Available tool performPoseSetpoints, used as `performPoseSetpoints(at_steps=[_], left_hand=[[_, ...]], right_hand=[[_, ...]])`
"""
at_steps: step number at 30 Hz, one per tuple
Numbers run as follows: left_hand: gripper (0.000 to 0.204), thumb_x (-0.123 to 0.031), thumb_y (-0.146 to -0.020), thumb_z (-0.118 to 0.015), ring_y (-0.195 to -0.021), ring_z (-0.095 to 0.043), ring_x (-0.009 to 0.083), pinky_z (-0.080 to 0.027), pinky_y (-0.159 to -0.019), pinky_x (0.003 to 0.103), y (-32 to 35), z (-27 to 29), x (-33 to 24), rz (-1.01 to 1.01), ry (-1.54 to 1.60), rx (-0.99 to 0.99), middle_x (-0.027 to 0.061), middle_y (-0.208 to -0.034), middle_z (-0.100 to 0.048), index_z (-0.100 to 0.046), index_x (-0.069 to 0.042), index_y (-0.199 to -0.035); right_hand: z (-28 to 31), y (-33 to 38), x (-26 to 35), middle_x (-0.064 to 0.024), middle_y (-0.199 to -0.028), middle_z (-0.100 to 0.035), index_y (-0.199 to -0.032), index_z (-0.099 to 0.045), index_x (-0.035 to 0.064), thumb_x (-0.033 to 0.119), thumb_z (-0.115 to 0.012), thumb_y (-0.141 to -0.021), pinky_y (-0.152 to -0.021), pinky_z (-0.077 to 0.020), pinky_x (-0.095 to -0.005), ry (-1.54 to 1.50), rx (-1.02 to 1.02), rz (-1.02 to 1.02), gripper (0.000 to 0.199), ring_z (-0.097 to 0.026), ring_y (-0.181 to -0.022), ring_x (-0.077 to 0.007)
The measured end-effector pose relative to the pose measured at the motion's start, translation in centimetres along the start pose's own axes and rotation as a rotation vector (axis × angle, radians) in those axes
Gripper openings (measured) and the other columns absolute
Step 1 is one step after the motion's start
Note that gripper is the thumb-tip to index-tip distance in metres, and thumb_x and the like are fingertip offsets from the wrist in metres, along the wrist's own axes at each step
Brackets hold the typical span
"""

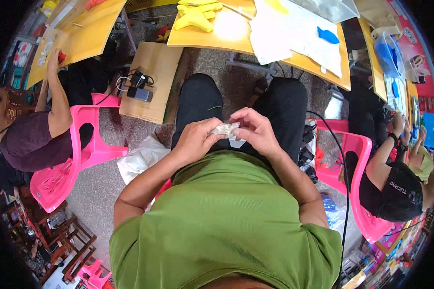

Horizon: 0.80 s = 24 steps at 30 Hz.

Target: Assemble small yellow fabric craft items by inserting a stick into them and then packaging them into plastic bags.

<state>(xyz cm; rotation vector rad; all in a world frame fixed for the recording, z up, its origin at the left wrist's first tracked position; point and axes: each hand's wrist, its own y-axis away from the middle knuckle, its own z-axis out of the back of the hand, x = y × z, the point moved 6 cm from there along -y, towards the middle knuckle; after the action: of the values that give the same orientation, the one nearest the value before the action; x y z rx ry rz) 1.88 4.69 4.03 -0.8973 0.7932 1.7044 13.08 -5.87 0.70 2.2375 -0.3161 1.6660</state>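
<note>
Pinching a small clear crinkled packet [225,128] over the lap, left hand [196,139] and right hand [256,131] each close fingers on one end. Looks light, thin, slippery; best gripped by its edges. Yellow bench [236,43] lies well beyond the fingers.

A green short-sleeved shirt [226,216] is worn, plain, with no print seen on the chest or shoulders. The sleeves end above the elbows; both forearms are left bare. Black trousers [200,108] are worn on both legs. The 2 hands, left hand [195,139] and right hand [258,131], are uncovered: no gloves, rings or wristbands can be made out.
</note>
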Motion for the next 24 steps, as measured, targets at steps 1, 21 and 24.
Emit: performPoseSetpoints(at_steps=[1,21,24], left_hand=[[0.014,-0.014,-0.083,-0.060,-0.080,-0.059,0.0365,-0.044,-0.065,0.041,-0.1,-0.1,0.0,-0.012,0.020,0.006,0.0170,-0.083,-0.059,-0.054,-0.004,-0.091],[0.018,-0.015,-0.083,-0.063,-0.063,-0.047,0.0069,-0.041,-0.057,0.025,-1.0,-1.0,0.8,0.317,0.607,0.300,-0.0017,-0.071,-0.051,-0.055,0.000,-0.090],[0.018,-0.014,-0.084,-0.062,-0.063,-0.046,0.0070,-0.039,-0.055,0.025,-1.1,-0.9,2.1,0.213,0.365,0.355,-0.0021,-0.073,-0.052,-0.054,-0.001,-0.094]], right_hand=[[-0.5,-0.1,0.4,-0.0049,-0.095,-0.057,-0.095,-0.059,0.0003,0.002,-0.063,-0.081,-0.060,-0.0483,-0.0224,-0.018,-0.021,0.055,0.015,-0.056,-0.073,-0.0083],[-1.1,-0.4,3.1,-0.0090,-0.078,-0.059,-0.101,-0.061,0.0053,0.002,-0.069,-0.069,-0.054,-0.0461,-0.0323,0.744,0.100,0.436,0.033,-0.059,-0.065,-0.0248],[-0.6,-0.8,2.6,-0.0099,-0.090,-0.060,-0.103,-0.057,0.0081,0.012,-0.070,-0.070,-0.064,-0.0469,-0.0382,0.648,0.177,0.177,0.036,-0.059,-0.077,-0.0286]])
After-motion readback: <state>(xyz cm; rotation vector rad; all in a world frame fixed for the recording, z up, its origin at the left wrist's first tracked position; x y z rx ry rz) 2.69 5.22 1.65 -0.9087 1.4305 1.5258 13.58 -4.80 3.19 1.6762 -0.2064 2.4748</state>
